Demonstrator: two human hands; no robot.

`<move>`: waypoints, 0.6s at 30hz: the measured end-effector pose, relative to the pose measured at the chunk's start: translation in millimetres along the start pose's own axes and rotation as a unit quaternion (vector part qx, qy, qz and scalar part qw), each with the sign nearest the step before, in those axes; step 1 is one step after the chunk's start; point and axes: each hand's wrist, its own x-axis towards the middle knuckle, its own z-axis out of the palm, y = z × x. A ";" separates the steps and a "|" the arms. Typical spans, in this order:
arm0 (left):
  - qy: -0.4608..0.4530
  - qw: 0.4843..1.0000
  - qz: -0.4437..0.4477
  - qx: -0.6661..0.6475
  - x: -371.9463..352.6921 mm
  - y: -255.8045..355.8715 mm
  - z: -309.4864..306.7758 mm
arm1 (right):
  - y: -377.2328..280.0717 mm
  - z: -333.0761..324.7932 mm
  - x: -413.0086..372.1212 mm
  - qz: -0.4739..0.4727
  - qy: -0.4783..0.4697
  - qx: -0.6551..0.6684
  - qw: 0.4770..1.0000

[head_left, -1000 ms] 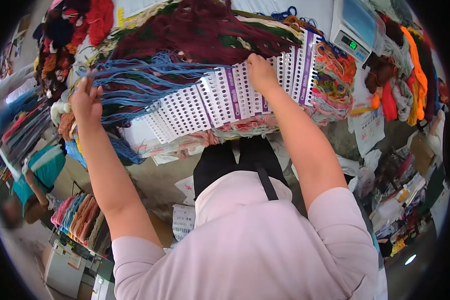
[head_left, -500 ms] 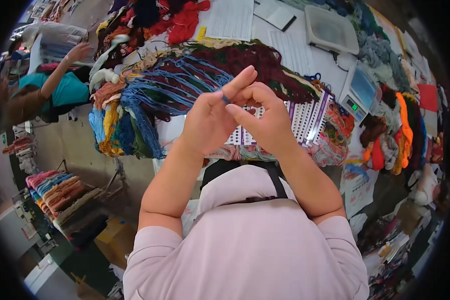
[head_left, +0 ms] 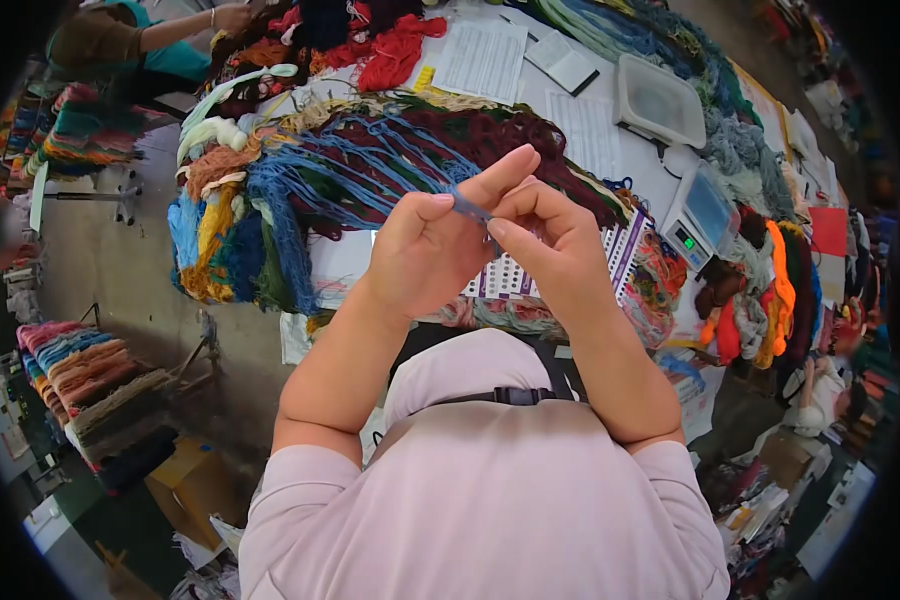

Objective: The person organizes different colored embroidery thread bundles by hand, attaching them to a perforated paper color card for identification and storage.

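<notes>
My left hand (head_left: 420, 250) is raised over the table edge, its thumb and fingers closed on one end of a small tuft of blue yarn (head_left: 470, 208). Pinching the other end between thumb and forefinger is my right hand (head_left: 555, 235), so the tuft spans the short gap. Beneath the hands lie white cards (head_left: 625, 250) with purple stripes and rows of small dots, partly covered. Loose blue yarn strands (head_left: 370, 150) spread across the pile behind my left hand, over dark maroon yarn (head_left: 520, 130).
A digital scale (head_left: 700, 215) with a green display stands at the right, near a clear plastic tub (head_left: 660, 100). Printed sheets (head_left: 480, 60) and a notebook (head_left: 562, 62) lie farther back. A person (head_left: 120, 45) is at upper left. Yarn racks (head_left: 90, 370) stand left.
My right hand has moved slightly right, and the blue tuft now shows stretched between both hands. The camera view has shifted. The other person appears higher, with a hand near the yarn.
</notes>
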 end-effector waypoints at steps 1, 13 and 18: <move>-0.010 1.000 0.000 -0.002 -1.1 0.6 -0.5 | -0.1 1.4 -0.5 0.005 0.001 0.002 1.000; 0.107 0.972 -0.151 0.146 38.6 -45.4 -63.7 | 68.0 -104.4 -20.7 0.135 0.062 0.361 0.921; 0.318 0.904 -0.153 0.241 58.2 -73.9 -159.9 | 119.0 -442.5 -211.0 0.040 0.417 0.410 0.810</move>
